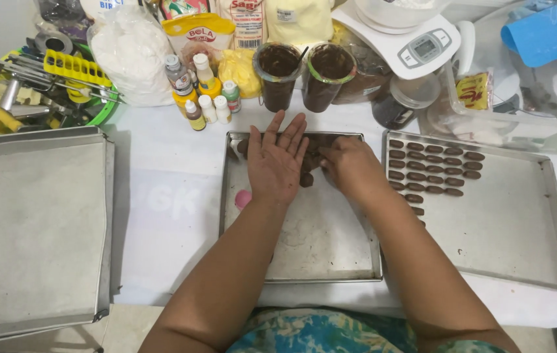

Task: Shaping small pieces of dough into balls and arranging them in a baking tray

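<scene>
My left hand [277,160] lay flat, fingers spread, on the brown dough [310,163] at 12 o'clock of the middle tray [304,261]; right hand [351,167] curled around it. Pressing unevenly could've smeared pieces together.

Bare arms — teal-patterned garment.

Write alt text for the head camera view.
A left hand lies flat and a right hand curls over brown dough on a metal tray. Another tray to the right holds rows of small brown pieces.
</scene>
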